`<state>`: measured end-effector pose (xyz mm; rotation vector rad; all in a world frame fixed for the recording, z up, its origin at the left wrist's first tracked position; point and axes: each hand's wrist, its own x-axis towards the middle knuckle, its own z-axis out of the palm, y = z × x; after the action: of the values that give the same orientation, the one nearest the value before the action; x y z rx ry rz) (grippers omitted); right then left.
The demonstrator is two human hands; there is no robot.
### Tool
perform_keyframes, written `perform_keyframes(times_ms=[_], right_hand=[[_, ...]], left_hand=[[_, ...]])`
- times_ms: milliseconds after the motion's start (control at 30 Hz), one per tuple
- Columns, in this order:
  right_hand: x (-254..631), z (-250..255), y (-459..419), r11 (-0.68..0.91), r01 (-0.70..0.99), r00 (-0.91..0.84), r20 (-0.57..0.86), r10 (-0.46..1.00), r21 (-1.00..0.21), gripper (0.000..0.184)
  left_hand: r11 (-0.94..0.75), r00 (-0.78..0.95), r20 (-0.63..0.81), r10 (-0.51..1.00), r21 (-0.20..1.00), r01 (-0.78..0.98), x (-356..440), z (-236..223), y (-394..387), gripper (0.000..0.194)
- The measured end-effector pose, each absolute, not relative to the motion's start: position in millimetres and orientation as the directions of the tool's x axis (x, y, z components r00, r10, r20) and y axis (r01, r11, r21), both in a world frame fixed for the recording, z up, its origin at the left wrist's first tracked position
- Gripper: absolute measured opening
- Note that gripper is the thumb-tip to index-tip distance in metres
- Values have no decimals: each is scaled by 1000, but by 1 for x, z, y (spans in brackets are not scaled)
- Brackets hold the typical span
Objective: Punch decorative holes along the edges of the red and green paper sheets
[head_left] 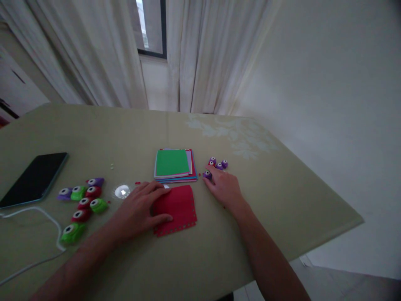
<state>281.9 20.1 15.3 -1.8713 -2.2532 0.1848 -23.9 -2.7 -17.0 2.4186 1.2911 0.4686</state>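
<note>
A sheet of red paper (179, 209) lies on the table with small holes punched along its near and right edges. My left hand (145, 209) rests on its left side, thumb and fingers apart, pressing it flat. To the right, my right hand (224, 186) has a small purple paper punch (207, 175) between thumb and fingers. Just beyond those fingers sit several more mini punches, among them a red one (211, 164) and a purple one (224, 164). Each has a white round button on top.
Behind the red sheet lies a stack of coloured paper (171, 163), green on top. Several larger punches, including a green one (72, 233), stand at left near a tablet (34, 177) and a white cable (46, 216). A clear round object (122, 191) is beside my left hand.
</note>
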Motion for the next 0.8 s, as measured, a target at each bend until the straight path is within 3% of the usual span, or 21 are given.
perform_keyframes(times_ms=[100, 167, 300, 400, 533, 800], right_hand=[[271, 11, 16, 324, 873, -304, 112, 946, -364, 35], [264, 6, 14, 404, 820, -395, 108, 912, -405, 32], [259, -4, 14, 476, 758, -477, 117, 871, -446, 22], [262, -5, 16, 480, 720, -491, 121, 863, -501, 22], [264, -2, 17, 466, 696, -492, 111, 864, -546, 26], [272, -4, 22, 477, 630, -509, 138, 849, -612, 25]], left_hand=[[-489, 485, 140, 863, 470, 735, -30, -9, 1, 55], [-401, 355, 187, 916, 414, 817, -40, 2, 2, 44], [-19, -9, 281, 960, 99, 995, -63, 23, 0, 50], [73, -69, 234, 970, -11, 997, -75, 27, 1, 55], [45, -46, 85, 995, 11, 999, -81, 22, 8, 50], [18, -43, 146, 988, 168, 986, -92, 16, 18, 46]])
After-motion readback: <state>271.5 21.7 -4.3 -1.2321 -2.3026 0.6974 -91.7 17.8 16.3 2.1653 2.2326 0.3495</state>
